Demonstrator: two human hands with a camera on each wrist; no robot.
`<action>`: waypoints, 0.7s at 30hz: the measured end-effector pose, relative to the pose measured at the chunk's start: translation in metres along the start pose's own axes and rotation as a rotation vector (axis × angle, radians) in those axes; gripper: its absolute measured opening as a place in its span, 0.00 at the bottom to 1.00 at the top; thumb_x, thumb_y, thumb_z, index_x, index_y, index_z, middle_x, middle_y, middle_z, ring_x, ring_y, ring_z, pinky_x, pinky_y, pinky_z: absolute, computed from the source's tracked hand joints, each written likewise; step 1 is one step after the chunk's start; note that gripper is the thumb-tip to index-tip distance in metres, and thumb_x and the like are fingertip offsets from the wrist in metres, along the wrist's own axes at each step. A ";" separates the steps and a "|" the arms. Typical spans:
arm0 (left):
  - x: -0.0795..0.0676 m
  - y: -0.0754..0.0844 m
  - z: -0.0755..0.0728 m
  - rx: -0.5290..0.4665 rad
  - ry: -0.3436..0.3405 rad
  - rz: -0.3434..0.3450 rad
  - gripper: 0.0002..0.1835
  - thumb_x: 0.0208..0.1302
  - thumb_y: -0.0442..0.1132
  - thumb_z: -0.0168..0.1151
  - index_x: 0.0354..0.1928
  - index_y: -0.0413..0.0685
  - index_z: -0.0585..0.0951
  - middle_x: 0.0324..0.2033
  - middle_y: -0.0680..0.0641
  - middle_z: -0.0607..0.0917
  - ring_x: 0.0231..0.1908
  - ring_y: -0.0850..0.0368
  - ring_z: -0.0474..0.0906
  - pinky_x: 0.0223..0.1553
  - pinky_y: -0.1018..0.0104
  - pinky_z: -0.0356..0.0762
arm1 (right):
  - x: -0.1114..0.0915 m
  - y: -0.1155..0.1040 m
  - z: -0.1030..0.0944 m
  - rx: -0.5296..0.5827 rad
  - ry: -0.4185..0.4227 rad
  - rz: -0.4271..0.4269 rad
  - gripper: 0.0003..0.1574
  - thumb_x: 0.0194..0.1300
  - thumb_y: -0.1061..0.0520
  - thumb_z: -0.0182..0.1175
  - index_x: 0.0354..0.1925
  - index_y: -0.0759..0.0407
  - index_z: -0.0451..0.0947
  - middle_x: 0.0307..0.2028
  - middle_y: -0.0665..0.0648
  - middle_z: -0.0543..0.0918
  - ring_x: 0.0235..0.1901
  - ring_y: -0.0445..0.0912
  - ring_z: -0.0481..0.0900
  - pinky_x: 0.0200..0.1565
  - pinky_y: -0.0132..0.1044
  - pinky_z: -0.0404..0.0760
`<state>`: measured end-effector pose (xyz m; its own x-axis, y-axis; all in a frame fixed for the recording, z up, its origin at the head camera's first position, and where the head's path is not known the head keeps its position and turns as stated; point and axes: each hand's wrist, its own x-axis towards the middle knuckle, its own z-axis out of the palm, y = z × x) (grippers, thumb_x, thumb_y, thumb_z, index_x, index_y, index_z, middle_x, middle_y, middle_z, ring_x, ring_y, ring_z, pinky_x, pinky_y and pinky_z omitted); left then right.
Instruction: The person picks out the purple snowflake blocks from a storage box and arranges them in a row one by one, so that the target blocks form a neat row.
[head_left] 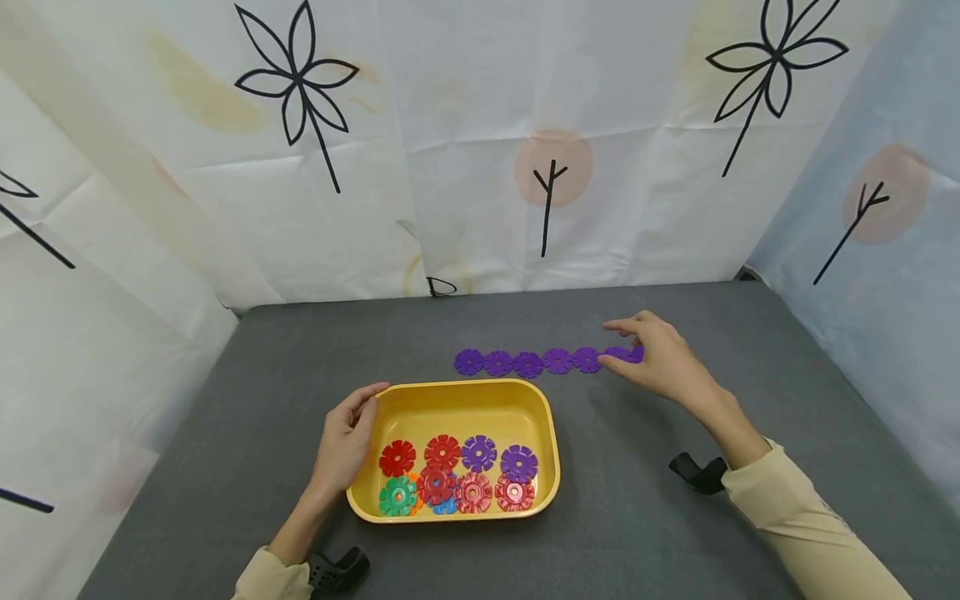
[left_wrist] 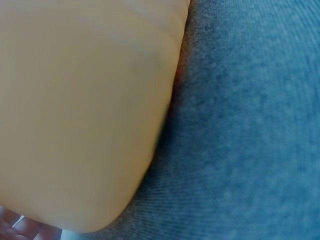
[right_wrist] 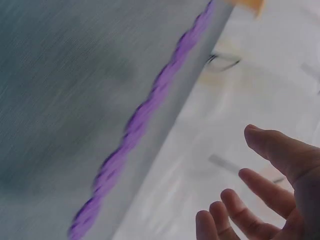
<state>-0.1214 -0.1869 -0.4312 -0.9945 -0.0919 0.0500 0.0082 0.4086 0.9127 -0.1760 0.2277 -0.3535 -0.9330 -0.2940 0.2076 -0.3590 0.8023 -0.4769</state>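
Note:
Several purple flower-shaped plastic pieces lie edge to edge in a long row behind the tray, the same row showing as a purple chain in the right wrist view. Over the row's right end is my right hand, thumb and fingers spread with nothing between them, hiding part of the last pieces. My left hand grips the left side of a yellow tray near its far corner. Inside, toward the near side, sit red flower pieces, purple flower pieces and a green flower piece.
Beneath everything is a dark grey table. A white patterned cloth rises behind its far edge, and more cloth stands at both sides. Black wrist straps show beside the sleeves.

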 end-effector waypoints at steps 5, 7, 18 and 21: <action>0.000 0.000 0.000 0.004 0.003 0.003 0.19 0.82 0.42 0.45 0.66 0.43 0.77 0.57 0.37 0.84 0.52 0.43 0.82 0.47 0.82 0.77 | -0.003 -0.035 0.008 0.051 -0.026 -0.058 0.30 0.63 0.55 0.72 0.61 0.64 0.80 0.48 0.65 0.81 0.45 0.55 0.79 0.42 0.45 0.82; 0.000 0.000 0.000 0.006 0.001 0.000 0.19 0.82 0.41 0.45 0.66 0.43 0.76 0.58 0.37 0.83 0.53 0.43 0.82 0.48 0.83 0.77 | -0.004 -0.048 0.012 0.064 -0.039 -0.082 0.29 0.63 0.55 0.72 0.61 0.63 0.81 0.47 0.62 0.81 0.42 0.51 0.77 0.39 0.40 0.79; 0.000 0.000 -0.001 0.010 0.001 -0.010 0.19 0.83 0.41 0.45 0.66 0.43 0.76 0.59 0.37 0.83 0.54 0.42 0.82 0.48 0.83 0.76 | -0.009 -0.106 0.048 0.111 -0.181 -0.182 0.30 0.62 0.50 0.73 0.60 0.59 0.82 0.45 0.55 0.81 0.35 0.42 0.72 0.35 0.29 0.72; 0.000 0.000 0.000 0.002 0.002 -0.011 0.19 0.82 0.41 0.45 0.66 0.43 0.76 0.58 0.37 0.83 0.53 0.42 0.82 0.48 0.83 0.77 | -0.010 -0.114 0.060 0.123 -0.237 -0.195 0.31 0.61 0.51 0.74 0.60 0.61 0.82 0.43 0.55 0.81 0.36 0.42 0.72 0.35 0.29 0.71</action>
<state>-0.1210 -0.1872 -0.4311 -0.9944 -0.0979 0.0409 -0.0027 0.4092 0.9124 -0.1269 0.1083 -0.3523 -0.8211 -0.5607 0.1073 -0.5187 0.6542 -0.5505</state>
